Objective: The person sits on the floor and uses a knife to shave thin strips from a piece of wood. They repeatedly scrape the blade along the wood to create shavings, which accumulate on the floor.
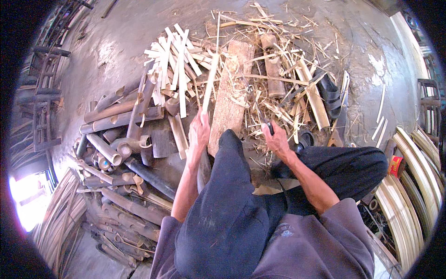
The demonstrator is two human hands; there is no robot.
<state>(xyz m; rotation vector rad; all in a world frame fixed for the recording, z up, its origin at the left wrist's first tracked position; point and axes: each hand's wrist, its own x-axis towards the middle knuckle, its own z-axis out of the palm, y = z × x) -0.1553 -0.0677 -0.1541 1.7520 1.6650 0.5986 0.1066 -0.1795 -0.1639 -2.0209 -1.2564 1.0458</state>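
Bamboo tubes (111, 139) piled at left, some split open. Pale cut slats (174, 60) heaped far left of centre. Wood plank (230, 93) lying centre, w/ shavings (278, 69) scattered far & right. Black sandal (329, 93) at right. Curved bamboo strips (411, 181) stacked near right. Red box (396, 166) beside them.
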